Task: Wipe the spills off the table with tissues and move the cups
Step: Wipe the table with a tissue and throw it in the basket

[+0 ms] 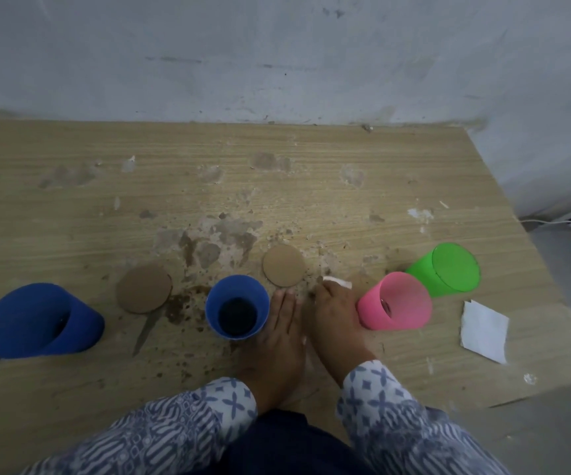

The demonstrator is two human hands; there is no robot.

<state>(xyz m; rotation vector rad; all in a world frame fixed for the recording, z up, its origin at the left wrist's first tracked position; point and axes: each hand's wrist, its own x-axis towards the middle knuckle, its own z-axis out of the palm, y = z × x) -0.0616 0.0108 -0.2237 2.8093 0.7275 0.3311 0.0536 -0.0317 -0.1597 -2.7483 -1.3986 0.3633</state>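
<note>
Dark brown spills [188,303] speckle the wooden table [71,200] near its front edge. A blue cup [236,306] stands upright with dark liquid in it, and my left hand [279,332] lies flat beside it, fingers straight. My right hand [332,315] presses a white tissue [337,282] onto the table; only a corner of the tissue shows past the fingertips. To the right stand a pink cup [395,306] and a green cup [448,270]. A larger blue cup [40,320] sits at the far left.
Two round cardboard coasters [144,289] [284,265] lie behind the cups. A spare folded tissue [483,331] lies near the right front edge. A grey wall [277,63] runs along the table's back. The table's right edge drops off past the green cup.
</note>
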